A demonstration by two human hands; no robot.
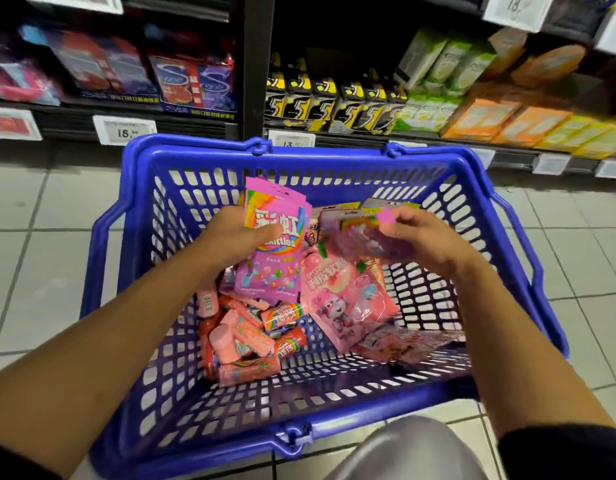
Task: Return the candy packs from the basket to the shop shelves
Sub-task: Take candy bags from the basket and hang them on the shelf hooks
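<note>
A blue plastic basket stands on the tiled floor in front of the shop shelves. Inside it my left hand grips a stack of pink Skittles pouches, held upright. My right hand pinches another pink pouch, blurred, just to the right of the stack. Under them lie a pink gummy bag, several pink candy rolls and tubes, and flat pink packs at the right of the basket's bottom.
The low shelves behind the basket hold gum boxes: black and yellow packs, green boxes, orange boxes, and dark blue boxes to the left. Price tags line the shelf edge. My knee shows bottom right.
</note>
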